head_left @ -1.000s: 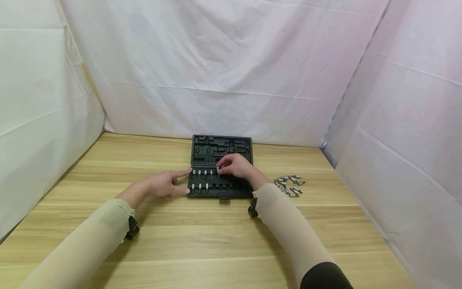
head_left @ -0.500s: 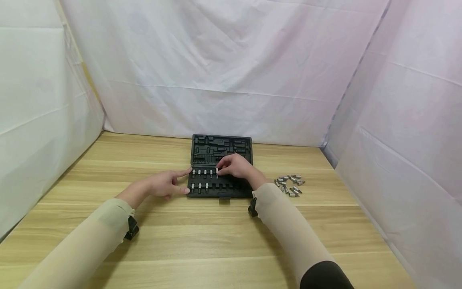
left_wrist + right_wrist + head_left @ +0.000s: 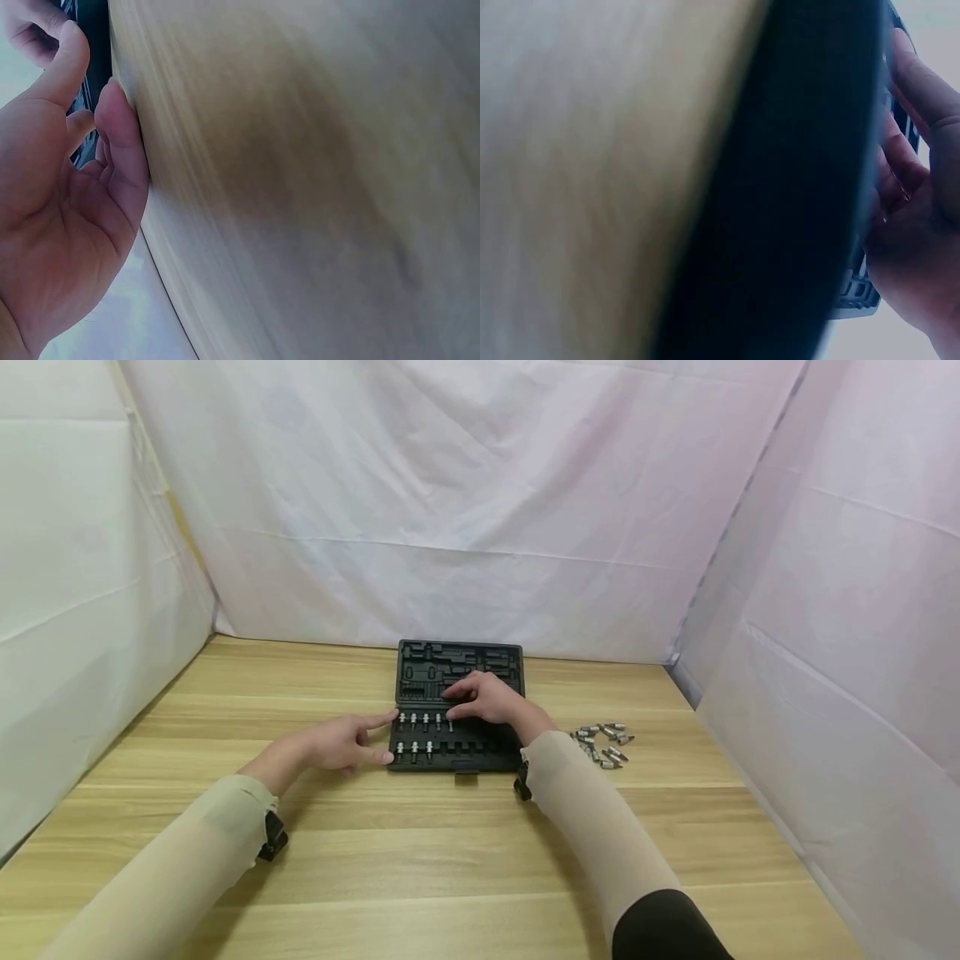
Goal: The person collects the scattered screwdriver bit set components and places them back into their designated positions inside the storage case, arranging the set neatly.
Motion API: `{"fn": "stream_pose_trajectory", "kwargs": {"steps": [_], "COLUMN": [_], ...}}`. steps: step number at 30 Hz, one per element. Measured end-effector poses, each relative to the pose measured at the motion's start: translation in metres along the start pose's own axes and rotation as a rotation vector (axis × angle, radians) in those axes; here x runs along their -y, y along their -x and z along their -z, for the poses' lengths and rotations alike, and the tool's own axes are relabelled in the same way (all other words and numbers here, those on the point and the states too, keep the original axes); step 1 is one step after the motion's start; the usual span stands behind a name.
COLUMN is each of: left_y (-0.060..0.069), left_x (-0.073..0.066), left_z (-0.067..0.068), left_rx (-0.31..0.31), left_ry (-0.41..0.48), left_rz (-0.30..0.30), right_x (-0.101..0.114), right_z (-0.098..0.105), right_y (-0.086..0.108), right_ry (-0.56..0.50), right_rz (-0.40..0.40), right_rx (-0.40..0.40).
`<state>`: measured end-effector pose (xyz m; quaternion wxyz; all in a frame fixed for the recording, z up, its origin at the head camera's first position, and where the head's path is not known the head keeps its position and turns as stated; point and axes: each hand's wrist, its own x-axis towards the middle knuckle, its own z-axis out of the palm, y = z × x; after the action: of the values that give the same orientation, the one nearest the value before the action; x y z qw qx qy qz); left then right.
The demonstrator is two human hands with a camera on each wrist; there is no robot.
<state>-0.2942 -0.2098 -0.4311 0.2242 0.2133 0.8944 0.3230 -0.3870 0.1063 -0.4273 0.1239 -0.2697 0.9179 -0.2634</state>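
A black bit socket case [image 3: 457, 768] lies unfolded on the table, its lid at the back. In its tray, silver bit sockets stand in two rows: several behind, three in front [image 3: 415, 750]. My left hand [image 3: 337, 743] rests at the tray's left edge, index finger and thumb stretched against its corners. Above the tray's back row is my right hand [image 3: 495, 697], its thumb tip at the rightmost bit socket [image 3: 451, 718] there and its fingers lifted away from the thumb. In the right wrist view, the case's near side hides most of that work.
Right of the case, a loose pile of bit sockets [image 3: 611, 756] lies on the wooden table [image 3: 420, 860]. White cloth walls [image 3: 450, 527] stand behind the table and on both sides.
The right hand set a bit socket into the back row's fifth place. Its fingers have since spread off that socket and risen slightly. My left hand stays put.
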Motion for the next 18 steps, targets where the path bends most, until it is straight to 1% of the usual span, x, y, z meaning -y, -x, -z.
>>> {"fn": "stream_pose_trajectory", "kwargs": {"steps": [5,11,18], "left_y": [-0.0002,0.0007,0.0048], "left_x": [-0.0013,-0.001,0.0022], "left_z": [-0.0011,-0.001,0.0028], "left_rx": [0.002,0.007,0.007], "left_ry": [0.003,0.013,0.032], "left_rz": [-0.004,-0.007,-0.002], "right_x": [-0.0031,-0.0029,0.0005], "right_z": [-0.0028,-0.0043,-0.0063], "right_y": [-0.0025,-0.0024,-0.0103], "right_ry": [0.017,-0.032,-0.078], "right_rz": [-0.007,-0.042,-0.036], "right_rx": [0.003,0.002,0.015]}}
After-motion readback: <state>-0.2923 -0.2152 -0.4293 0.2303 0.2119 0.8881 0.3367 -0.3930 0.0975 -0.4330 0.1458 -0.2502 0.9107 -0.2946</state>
